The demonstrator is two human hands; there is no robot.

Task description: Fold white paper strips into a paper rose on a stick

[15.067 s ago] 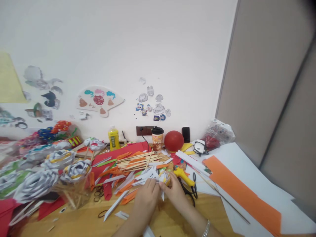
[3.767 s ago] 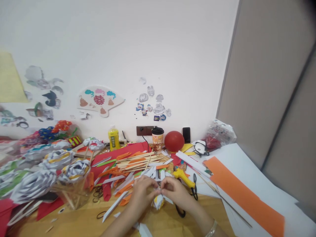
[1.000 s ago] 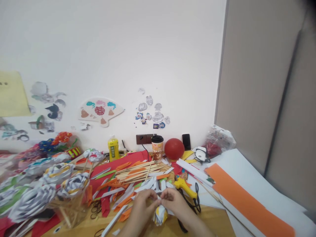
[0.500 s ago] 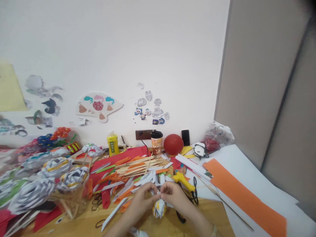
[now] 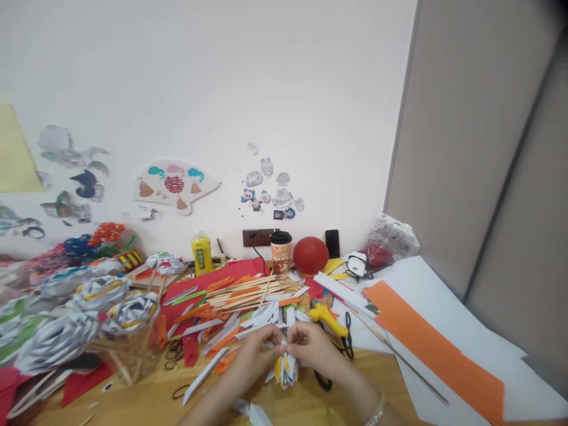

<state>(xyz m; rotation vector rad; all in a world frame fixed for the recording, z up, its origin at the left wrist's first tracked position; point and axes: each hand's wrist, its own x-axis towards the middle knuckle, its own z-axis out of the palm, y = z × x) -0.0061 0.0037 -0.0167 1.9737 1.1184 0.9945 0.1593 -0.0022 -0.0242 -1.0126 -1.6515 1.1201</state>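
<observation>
A small bundle of folded white and yellow paper hangs below my fingers over the wooden table. My left hand pinches its upper end from the left. From the other side, my right hand pinches the same end, and the fingertips of both hands meet there. Exactly how the paper is folded between them is hidden. Just beyond my hands lie loose white paper strips. A yellow glue gun with a black cord is close to the right hand.
Wooden sticks lie on the paper strips. At the left, paper flowers stand beside a clear container. A paper cup, yellow bottle and red ball line the wall. Orange paper lies right.
Both hands keep pinching the paper bundle, whose lower part has turned slightly and shows more yellow on its left. The whole view has shifted a little.
</observation>
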